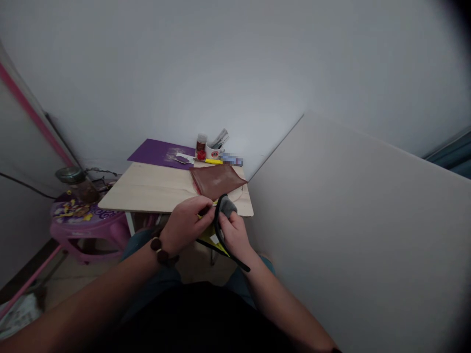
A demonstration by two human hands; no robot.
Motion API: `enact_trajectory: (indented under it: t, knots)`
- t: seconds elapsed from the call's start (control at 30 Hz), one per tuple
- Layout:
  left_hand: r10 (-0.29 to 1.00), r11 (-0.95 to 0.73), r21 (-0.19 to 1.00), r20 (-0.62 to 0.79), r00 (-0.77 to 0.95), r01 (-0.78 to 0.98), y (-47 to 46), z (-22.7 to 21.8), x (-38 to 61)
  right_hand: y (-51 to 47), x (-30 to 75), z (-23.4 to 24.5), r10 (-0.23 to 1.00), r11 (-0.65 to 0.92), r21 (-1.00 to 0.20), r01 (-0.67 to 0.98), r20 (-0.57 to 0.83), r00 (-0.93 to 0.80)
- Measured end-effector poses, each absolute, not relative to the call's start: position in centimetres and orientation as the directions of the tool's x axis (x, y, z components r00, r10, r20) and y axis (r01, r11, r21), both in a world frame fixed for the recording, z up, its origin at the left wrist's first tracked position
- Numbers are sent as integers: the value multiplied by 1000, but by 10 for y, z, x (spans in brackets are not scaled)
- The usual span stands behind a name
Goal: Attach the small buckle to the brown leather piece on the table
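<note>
Above my lap, in front of the table's near edge, both hands hold a soft fabric piece (228,208) with grey and yellow areas and a black binding along its edge. My left hand (192,218) is closed in a pinch on its left side, by the yellow part. My right hand (235,235) grips the grey part from the right, fingers folded round it. A strip of the black edging hangs down across my right wrist. A small white patch shows on the yellow part. Just beyond my hands lies a brown leather-like sheet (219,182) on the table.
The small wooden table (147,189) bears a purple sheet (154,153), a white mug (214,151) with things standing in it, a red-brown jar (201,142) and a yellow-handled tool (213,161). A pink stool (88,230) holds a lidded jar (79,185). A pale panel (353,235) rises at right.
</note>
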State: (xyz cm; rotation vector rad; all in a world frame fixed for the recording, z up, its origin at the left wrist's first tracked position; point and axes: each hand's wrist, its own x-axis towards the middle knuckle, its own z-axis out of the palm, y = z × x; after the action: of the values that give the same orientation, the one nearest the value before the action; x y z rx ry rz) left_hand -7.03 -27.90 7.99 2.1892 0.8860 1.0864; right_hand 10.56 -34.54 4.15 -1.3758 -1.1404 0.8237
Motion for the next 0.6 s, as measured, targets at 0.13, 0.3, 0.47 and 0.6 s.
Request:
enact_trajectory:
  t: [0.13,0.3,0.47,0.6]
  knots:
    - [799,-542,799,394,455,260,-279,81,-72,-345,104,47,948,74,-983,170,123,295]
    - [795,-495,827,308,523,267,-276,82,-72,-346,105,45,921,80,-973,216,155,358]
    - [772,-484,843,286,567,234,-271,82,-69,-349,107,42,911,65,-941,331,192,366]
    - [804,-425,891,291,519,158,-271,93,-66,-352,108,53,913,89,-948,307,201,356]
